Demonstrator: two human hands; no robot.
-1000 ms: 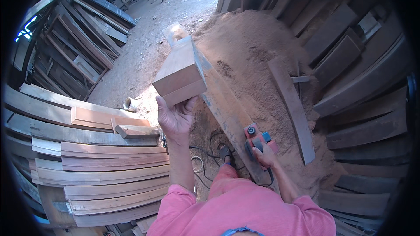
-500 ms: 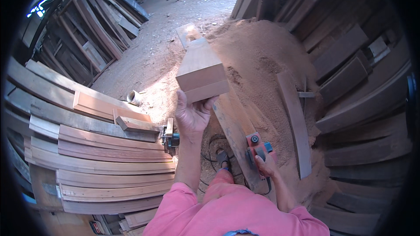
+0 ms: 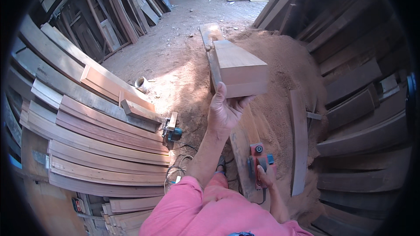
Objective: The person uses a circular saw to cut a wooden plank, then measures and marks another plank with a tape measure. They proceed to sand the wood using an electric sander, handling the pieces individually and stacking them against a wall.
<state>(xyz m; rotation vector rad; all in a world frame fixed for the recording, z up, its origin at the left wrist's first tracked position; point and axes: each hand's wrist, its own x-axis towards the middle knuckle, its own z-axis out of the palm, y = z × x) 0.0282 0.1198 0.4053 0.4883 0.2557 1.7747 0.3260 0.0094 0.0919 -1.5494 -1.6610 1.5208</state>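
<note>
My left hand (image 3: 224, 112) grips the near end of a thick pale wooden block (image 3: 243, 75), thumb on its left side and fingers beneath it. The block is raised off the plank, its far end pointing away, and a seam runs across its near face. My right hand (image 3: 267, 175) is closed on the handle of a red and black electric planer (image 3: 255, 150) with a blue knob part. The planer rests on a long wooden plank (image 3: 239, 145) that stretches away from me; its far end (image 3: 211, 30) shows beyond the block.
Sawdust (image 3: 280, 57) heaps up right of the plank, with a loose board (image 3: 299, 148) on it. Stacked boards (image 3: 109, 148) lie at the left, near a blue-green power tool (image 3: 174, 133) and cables (image 3: 177, 166). A can (image 3: 141, 84) lies farther off. More timber (image 3: 358, 153) is piled right.
My left hand has carried the block to the right relative to the plank. My right hand stays on the planer. The whole view has shifted slightly.
</note>
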